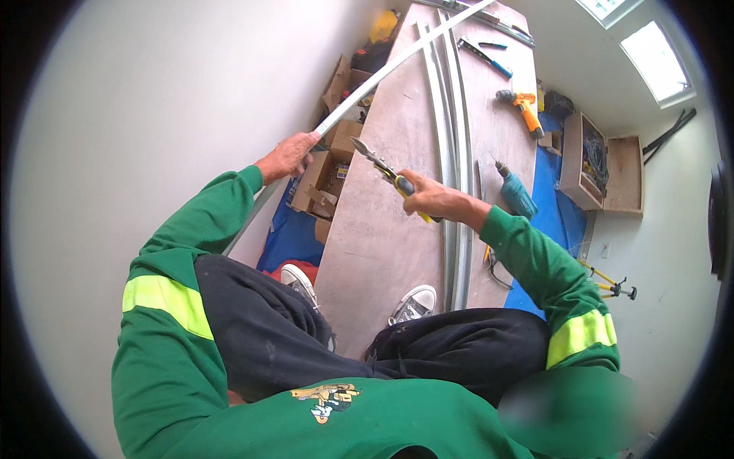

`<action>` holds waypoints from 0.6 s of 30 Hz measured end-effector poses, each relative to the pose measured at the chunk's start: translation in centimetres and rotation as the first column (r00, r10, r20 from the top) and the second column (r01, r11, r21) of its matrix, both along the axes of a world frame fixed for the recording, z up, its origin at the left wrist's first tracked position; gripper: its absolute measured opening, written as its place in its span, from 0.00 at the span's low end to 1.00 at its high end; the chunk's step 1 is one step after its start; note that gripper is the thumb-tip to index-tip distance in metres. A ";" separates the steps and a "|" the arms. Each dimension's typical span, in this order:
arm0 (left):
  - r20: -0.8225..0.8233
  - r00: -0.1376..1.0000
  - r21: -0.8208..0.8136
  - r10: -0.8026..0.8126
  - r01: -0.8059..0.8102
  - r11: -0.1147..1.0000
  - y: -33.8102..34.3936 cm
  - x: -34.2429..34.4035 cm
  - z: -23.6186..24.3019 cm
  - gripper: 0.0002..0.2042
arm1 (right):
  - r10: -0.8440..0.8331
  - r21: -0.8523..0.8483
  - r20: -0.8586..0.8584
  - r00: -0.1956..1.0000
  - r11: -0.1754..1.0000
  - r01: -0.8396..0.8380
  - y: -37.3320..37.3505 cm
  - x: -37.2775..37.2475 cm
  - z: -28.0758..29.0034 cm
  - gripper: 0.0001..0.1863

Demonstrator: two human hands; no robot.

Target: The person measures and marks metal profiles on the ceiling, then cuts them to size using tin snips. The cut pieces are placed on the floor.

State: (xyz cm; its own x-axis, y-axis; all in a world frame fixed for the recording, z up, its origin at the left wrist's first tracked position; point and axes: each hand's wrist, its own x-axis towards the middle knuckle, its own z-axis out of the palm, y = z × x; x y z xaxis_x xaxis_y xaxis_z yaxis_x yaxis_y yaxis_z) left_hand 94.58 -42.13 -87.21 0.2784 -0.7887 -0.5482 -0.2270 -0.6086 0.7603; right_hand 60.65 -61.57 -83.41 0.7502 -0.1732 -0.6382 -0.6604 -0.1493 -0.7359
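Note:
My left hand (287,158) is closed around a long, thin pale strip (382,73) that slants from the top of the view down past my left side. My right hand (433,197) grips yellow-and-black snips (382,164), their metal jaws pointing toward the strip, a little right of my left hand and apart from it. Beneath them is a long wooden board surface (357,260), where I sit with both sneakered feet on it. Several long metal channels (436,99) lie lengthwise under and beside my right hand.
An orange drill (526,111), teal drill (516,190) and blue-handled tool (485,58) lie on the board's right half. Cardboard boxes (321,183) line the left side. Blue sheeting (549,164), an open wooden box (581,161) and a yellow tripod (612,283) are at right. A white wall (122,153) rises at left.

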 end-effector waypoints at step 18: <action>0.305 0.952 0.013 0.034 -0.040 0.999 6.2 -5.4 -1.5 0.39 | 0.192 0.019 0.138 0.972 0.980 -0.197 5.3 2.6 -5.2 0.46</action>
